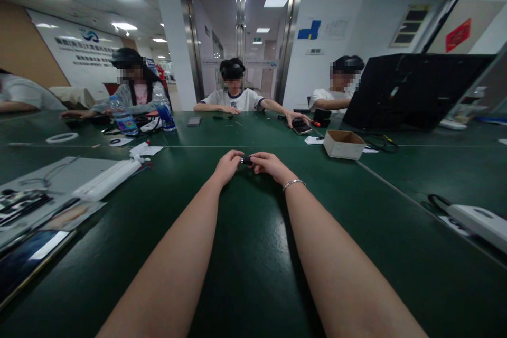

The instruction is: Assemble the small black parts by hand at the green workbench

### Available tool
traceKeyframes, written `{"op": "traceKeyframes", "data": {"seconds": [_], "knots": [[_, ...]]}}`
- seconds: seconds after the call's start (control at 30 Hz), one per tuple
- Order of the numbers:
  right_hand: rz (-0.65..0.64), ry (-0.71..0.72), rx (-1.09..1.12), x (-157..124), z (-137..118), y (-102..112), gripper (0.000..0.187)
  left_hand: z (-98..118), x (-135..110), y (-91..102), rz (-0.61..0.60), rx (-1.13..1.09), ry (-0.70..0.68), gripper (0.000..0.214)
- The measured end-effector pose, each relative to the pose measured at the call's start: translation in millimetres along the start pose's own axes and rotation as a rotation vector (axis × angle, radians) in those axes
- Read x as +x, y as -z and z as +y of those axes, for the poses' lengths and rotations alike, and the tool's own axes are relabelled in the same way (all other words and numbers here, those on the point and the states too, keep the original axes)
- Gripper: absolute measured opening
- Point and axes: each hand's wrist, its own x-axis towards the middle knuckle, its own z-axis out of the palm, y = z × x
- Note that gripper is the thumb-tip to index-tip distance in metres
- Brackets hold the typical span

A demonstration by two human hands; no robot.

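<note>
My left hand (228, 167) and my right hand (274, 167) meet just above the green table (253, 253). Between their fingertips is a small dark, tube-like object (246, 160) with a silvery end toward the left. The fingers of my left hand close on the silvery end, and those of my right hand pinch the black end. Its exact kind is too small to make out, and the fingertips cover part of it. A silver bracelet (293, 184) circles my right wrist.
An open cardboard box (344, 146) stands to the right, before a black monitor (415, 90). A white power strip (113, 177) and a phone (29, 259) lie left. Bottles (123, 116) stand farther back. Across the table, a person's hand touches a dark phone-like device (301, 126).
</note>
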Motion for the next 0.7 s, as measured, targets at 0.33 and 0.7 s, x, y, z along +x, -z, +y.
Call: {"op": "traceKeyframes", "data": {"seconds": [0.33,0.7], "knots": [[0.003,-0.011,0.038,0.1,0.0,0.8,0.01,5.3,-2.5,-0.6,-0.002,-0.016,0.027,0.029],[0.014,-0.01,0.046,-1.3,-1.2,0.3,0.011,1.2,-0.2,0.3,-0.053,-0.031,-0.003,0.031]]}}
